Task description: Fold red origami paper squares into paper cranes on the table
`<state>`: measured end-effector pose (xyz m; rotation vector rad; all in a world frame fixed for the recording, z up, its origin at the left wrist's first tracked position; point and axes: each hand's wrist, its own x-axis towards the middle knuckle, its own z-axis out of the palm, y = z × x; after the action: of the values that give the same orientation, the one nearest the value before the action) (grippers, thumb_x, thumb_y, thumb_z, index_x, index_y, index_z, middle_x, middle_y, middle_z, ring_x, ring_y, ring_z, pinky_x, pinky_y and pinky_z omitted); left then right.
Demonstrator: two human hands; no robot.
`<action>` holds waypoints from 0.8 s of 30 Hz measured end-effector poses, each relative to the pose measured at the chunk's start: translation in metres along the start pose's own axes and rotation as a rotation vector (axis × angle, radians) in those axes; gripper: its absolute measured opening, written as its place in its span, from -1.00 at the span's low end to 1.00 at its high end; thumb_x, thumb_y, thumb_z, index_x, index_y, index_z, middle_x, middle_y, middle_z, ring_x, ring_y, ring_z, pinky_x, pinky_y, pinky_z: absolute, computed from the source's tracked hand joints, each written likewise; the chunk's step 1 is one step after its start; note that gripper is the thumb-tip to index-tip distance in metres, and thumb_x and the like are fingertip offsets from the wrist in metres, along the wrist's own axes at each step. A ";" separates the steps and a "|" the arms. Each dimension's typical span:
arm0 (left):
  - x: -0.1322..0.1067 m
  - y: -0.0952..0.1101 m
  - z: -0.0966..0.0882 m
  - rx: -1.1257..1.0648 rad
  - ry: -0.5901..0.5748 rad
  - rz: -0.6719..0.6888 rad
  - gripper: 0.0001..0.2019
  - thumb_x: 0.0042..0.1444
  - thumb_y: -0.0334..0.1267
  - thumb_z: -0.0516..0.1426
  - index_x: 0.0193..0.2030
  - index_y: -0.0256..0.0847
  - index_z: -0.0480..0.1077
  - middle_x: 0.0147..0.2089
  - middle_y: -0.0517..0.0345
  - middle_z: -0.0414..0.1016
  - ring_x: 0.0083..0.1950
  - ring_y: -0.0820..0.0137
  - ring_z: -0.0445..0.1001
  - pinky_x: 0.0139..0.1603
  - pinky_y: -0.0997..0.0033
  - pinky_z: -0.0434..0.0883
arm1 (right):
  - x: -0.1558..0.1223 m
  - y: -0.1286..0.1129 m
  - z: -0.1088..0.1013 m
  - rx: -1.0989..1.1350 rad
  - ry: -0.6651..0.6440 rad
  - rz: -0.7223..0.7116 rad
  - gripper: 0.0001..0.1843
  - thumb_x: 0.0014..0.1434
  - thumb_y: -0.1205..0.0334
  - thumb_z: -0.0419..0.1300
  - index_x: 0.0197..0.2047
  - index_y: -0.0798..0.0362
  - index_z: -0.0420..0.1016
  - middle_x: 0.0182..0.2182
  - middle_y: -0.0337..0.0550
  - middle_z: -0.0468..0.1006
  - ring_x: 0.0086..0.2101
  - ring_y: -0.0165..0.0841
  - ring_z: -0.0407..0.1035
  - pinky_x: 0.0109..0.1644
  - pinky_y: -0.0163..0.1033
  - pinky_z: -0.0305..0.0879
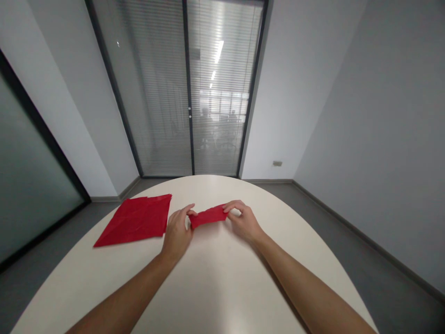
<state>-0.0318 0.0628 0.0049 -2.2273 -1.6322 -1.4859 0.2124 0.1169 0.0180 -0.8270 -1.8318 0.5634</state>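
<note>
A narrow strip of folded red cloth (209, 216) stretches between my two hands, just above the middle of the table. My left hand (178, 230) pinches its left end between thumb and fingers. At the other end, my right hand (242, 218) grips the corner with thumb and fingertips. Left of my left hand, a larger piece of red cloth (135, 220) lies spread flat, with slightly uneven, layered edges at the top.
The round white table (215, 278) fills the lower view. Beyond its far edge stands a glass partition with blinds (160, 93) in dark frames. A plain wall (375, 130) rises to the right, and frosted glass (31, 176) stands on the left.
</note>
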 end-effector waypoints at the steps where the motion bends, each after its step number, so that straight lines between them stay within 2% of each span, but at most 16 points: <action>1: 0.000 0.001 -0.001 0.014 -0.031 0.054 -0.57 0.03 -0.58 0.04 0.01 -0.15 0.41 -0.13 0.10 0.57 -0.01 0.20 0.48 0.17 0.03 0.35 | 0.000 0.001 -0.001 -0.052 -0.007 -0.042 -0.88 0.15 0.38 0.23 -0.32 -0.01 0.57 -0.19 -0.11 0.62 -0.08 -0.22 0.43 0.11 -0.04 0.29; 4: -0.001 0.003 -0.001 0.058 -0.203 0.183 -0.59 -0.05 -0.65 0.01 -0.18 -0.14 0.47 -0.07 0.10 0.57 0.02 0.22 0.47 0.22 0.02 0.33 | -0.004 0.005 -0.004 -0.206 -0.090 -0.064 -0.78 0.11 0.49 0.20 -0.29 -0.02 0.57 -0.11 -0.10 0.60 -0.03 -0.21 0.38 0.12 -0.03 0.27; 8: -0.004 0.003 0.003 0.076 -0.414 0.230 -0.52 -0.02 -0.65 0.02 -0.05 -0.12 0.50 0.10 0.09 0.56 0.15 0.24 0.46 0.33 -0.03 0.25 | -0.008 0.014 -0.007 -0.335 -0.276 -0.034 -0.61 0.02 0.61 0.11 -0.25 0.00 0.60 -0.22 -0.15 0.63 -0.13 -0.24 0.42 0.05 -0.11 0.32; 11: -0.005 0.002 0.006 0.090 -0.477 0.206 -0.52 0.05 -0.60 0.03 0.05 -0.13 0.49 0.15 0.06 0.55 0.20 0.24 0.46 0.38 -0.09 0.18 | -0.008 0.015 -0.009 -0.429 -0.288 0.011 -0.56 0.05 0.60 0.06 -0.19 -0.01 0.63 -0.22 -0.15 0.65 -0.11 -0.23 0.44 0.08 -0.10 0.33; 13: -0.006 0.002 0.006 0.074 -0.513 0.221 -0.53 0.09 -0.57 0.04 0.08 -0.12 0.49 0.17 0.06 0.54 0.21 0.27 0.46 0.39 -0.08 0.18 | -0.008 0.011 -0.008 -0.454 -0.248 0.041 -0.59 0.18 0.50 0.04 -0.06 0.01 0.61 -0.11 -0.11 0.64 -0.04 -0.22 0.44 0.14 -0.08 0.31; 15: -0.006 0.003 0.004 0.052 -0.544 0.251 -0.53 0.10 -0.55 0.04 0.10 -0.10 0.48 0.19 0.07 0.53 0.21 0.29 0.46 0.39 -0.05 0.20 | -0.009 0.005 -0.006 -0.448 -0.253 0.036 -0.60 0.32 0.33 0.02 0.15 0.04 0.50 0.08 -0.03 0.56 0.10 -0.21 0.38 0.25 -0.05 0.24; 18: -0.008 0.009 0.000 0.025 -0.594 0.304 -0.59 0.12 -0.45 0.11 0.10 -0.09 0.49 0.21 0.06 0.51 0.23 0.25 0.45 0.37 -0.03 0.22 | -0.012 -0.003 -0.002 -0.493 -0.434 0.032 -0.46 0.40 0.06 -0.02 0.36 0.07 0.28 0.35 0.07 0.25 0.33 -0.15 0.11 0.40 0.05 0.00; 21: -0.008 0.018 -0.006 0.015 -0.606 0.329 -0.67 0.19 -0.27 0.15 0.09 -0.10 0.49 0.21 0.01 0.51 0.25 0.19 0.42 0.36 -0.04 0.24 | -0.014 -0.008 0.001 -0.591 -0.598 0.151 -0.30 0.37 -0.13 -0.02 0.44 0.05 0.11 0.42 0.11 0.03 0.40 -0.07 -0.10 0.43 0.20 -0.21; 24: -0.007 0.027 -0.008 0.019 -0.584 0.304 -0.75 0.32 -0.23 0.04 0.00 -0.13 0.51 0.13 0.01 0.56 0.18 0.21 0.47 0.31 -0.02 0.29 | -0.015 -0.013 0.001 -0.639 -0.646 0.214 -0.21 0.35 -0.20 -0.04 0.47 0.06 0.00 0.45 0.12 -0.08 0.42 -0.05 -0.20 0.43 0.22 -0.31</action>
<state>-0.0169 0.0417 0.0177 -2.9117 -1.2883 -0.7869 0.2114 0.0972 0.0178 -1.3921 -2.5983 0.3971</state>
